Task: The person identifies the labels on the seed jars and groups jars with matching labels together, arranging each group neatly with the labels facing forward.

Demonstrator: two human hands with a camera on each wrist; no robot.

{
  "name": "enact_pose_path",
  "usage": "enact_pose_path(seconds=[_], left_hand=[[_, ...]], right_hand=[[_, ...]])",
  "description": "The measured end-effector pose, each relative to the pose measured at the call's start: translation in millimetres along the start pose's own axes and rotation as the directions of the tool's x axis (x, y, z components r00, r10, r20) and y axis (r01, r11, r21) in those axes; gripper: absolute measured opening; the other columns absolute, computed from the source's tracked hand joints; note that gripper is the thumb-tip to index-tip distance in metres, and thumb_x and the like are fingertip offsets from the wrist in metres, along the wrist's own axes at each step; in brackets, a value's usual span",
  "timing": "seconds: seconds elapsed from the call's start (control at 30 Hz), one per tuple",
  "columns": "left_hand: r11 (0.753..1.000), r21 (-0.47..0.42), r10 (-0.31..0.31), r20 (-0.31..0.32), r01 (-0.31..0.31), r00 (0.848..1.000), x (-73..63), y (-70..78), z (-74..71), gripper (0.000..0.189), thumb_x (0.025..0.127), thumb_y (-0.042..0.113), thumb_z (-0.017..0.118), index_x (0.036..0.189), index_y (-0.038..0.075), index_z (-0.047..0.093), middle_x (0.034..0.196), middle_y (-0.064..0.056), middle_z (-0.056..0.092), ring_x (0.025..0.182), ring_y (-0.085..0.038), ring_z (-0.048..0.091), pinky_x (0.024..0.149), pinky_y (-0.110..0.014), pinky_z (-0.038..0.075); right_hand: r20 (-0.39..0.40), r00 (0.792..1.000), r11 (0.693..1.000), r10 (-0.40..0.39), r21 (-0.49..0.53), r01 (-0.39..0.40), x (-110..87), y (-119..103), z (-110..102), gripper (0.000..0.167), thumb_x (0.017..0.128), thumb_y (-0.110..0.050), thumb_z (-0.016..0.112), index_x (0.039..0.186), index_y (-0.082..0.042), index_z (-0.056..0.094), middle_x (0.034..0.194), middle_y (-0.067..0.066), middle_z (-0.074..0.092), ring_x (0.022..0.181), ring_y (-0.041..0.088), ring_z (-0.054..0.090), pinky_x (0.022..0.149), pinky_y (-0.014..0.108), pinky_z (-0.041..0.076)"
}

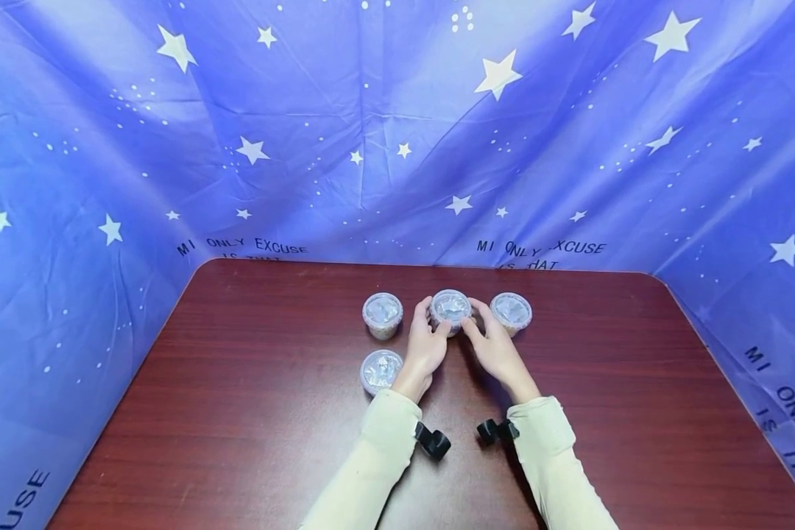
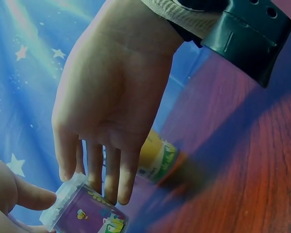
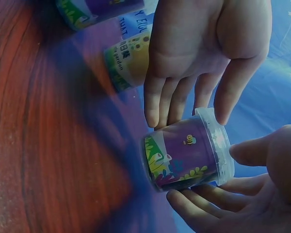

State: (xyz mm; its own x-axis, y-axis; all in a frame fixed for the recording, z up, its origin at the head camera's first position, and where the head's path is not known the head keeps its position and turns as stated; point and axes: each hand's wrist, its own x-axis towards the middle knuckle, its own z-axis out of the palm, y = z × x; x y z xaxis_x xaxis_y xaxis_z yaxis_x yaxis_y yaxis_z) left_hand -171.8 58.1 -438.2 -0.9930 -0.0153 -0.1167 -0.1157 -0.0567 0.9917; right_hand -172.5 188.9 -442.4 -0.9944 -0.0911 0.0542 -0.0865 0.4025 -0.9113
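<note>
Both hands hold one small plastic tub between them, its translucent lid facing up in the head view. In the right wrist view, this tub carries a purple label with a bee and plants. My left hand grips its left side, thumb toward the front and fingers along the side. From the right, my right hand grips it likewise; the right wrist view puts this thumb against the lid's rim. A tub stands just beyond the right fingers, and the left forearm partly covers another tub.
A third lidded tub stands left of the held one. In the right wrist view, a yellow-labelled tub and a purple-labelled tub appear behind the left hand. Star-printed blue cloth surrounds the dark red wooden table.
</note>
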Motion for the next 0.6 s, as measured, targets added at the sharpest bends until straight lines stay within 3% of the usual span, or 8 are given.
enact_pose_path(seconds=[0.3,0.5,0.6], left_hand=[[1.000,-0.025,0.019,0.028,-0.018,0.999,-10.1,12.7,-6.5,0.054,0.099,0.002,0.051,0.151,0.003,0.032,0.153,-0.023,0.037,0.142,-0.036,0.037,0.118,-0.044,0.031],[0.999,0.007,0.051,0.048,-0.051,0.998,-17.2,22.7,-12.1,0.055,0.099,0.006,0.054,0.150,0.005,0.034,0.150,-0.021,0.041,0.138,-0.035,0.042,0.115,-0.043,0.035],[0.997,0.017,0.069,0.065,-0.071,0.995,-20.8,28.9,-15.9,0.055,0.099,0.008,0.055,0.150,0.005,0.035,0.149,-0.019,0.043,0.136,-0.034,0.044,0.115,-0.043,0.036]], right_hand=[[-0.010,1.000,0.999,-0.016,0.043,0.017,-8.6,-13.9,-2.4,0.045,0.105,-0.010,0.046,0.147,0.004,0.036,0.140,0.027,0.051,0.130,0.038,0.050,0.106,0.047,0.044],[-0.031,0.998,0.995,-0.059,0.080,0.061,-14.2,-23.1,-6.0,0.045,0.105,-0.012,0.048,0.145,0.005,0.038,0.135,0.027,0.054,0.125,0.036,0.053,0.096,0.018,0.048],[-0.046,0.996,0.990,-0.081,0.116,0.085,-16.3,-27.9,-7.1,0.044,0.104,-0.011,0.049,0.144,0.005,0.040,0.132,0.028,0.055,0.121,0.034,0.054,0.092,0.012,0.047]])
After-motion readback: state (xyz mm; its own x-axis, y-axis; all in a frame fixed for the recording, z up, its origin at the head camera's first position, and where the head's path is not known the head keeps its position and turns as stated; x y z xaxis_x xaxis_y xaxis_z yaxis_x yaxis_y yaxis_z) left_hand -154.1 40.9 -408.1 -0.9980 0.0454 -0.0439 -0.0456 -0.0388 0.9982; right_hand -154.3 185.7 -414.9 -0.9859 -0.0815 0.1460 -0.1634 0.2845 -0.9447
